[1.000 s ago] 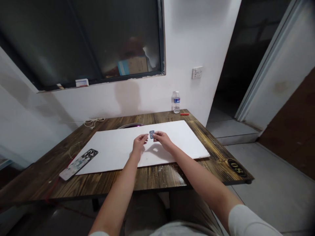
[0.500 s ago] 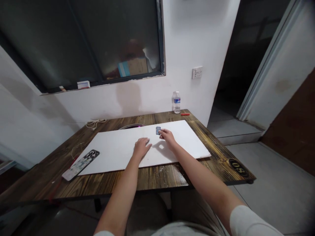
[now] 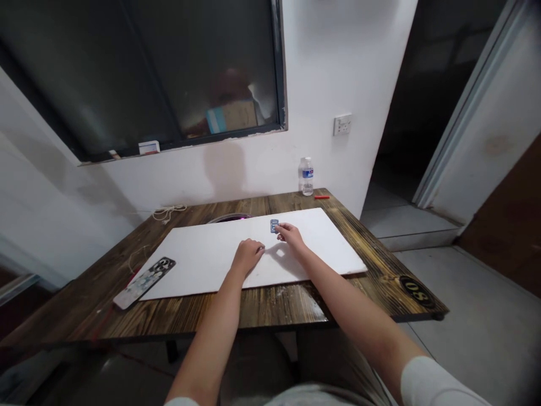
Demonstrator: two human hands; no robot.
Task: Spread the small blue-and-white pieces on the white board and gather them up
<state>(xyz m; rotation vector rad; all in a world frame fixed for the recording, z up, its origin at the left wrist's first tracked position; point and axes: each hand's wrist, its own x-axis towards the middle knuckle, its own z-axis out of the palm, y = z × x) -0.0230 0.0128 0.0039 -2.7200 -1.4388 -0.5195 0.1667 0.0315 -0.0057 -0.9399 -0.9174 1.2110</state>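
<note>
A small blue-and-white card (image 3: 274, 225), perhaps a sticker, is pinched at its lower right edge by my right hand (image 3: 291, 235). It is raised over the white board (image 3: 203, 254), and a shadow falls below that hand. My left hand (image 3: 248, 255) is on the board to the left, with its fingers curled and the thumb and fingertips together. Whether anything is between those fingertips is too small to make out. The two hands are apart.
The board lies on a dark wooden table (image 3: 274, 304). A phone (image 3: 145, 283) overlaps its left corner. Behind are a coiled white cable (image 3: 168, 212), a round object (image 3: 228, 217) partly hidden by the board, a water bottle (image 3: 307, 176) and a red pen (image 3: 322, 197).
My left hand's thumb and fingers have closed together; they were apart before. My right hand keeps the card in nearly the same place. The whole view has shifted slightly.
</note>
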